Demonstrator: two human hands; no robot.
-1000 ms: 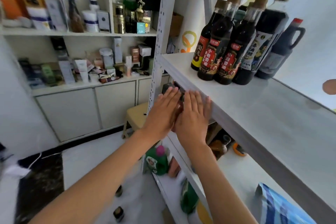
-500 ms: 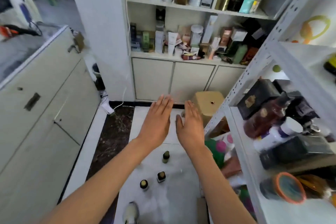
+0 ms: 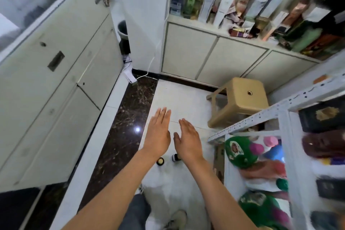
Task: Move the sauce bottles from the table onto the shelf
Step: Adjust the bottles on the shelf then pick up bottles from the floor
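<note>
The shelf [image 3: 252,117] is standing at the right, crammed with clutter. Both hands are hanging flat and empty – left hand [image 3: 158,132], right hand [image 3: 188,141] – likely lining up a reach. Beneath them two bottles [image 3: 160,161] are waiting – caps just peeking out, on the floor apparently.

No text, brand, number or sign can be read anywhere in the frame. The boxes and tubes [image 3: 225,8] on the counter at upper right carry print, as do the green packages [image 3: 239,152] on the rack at lower right, but all of it is blurred.
</note>
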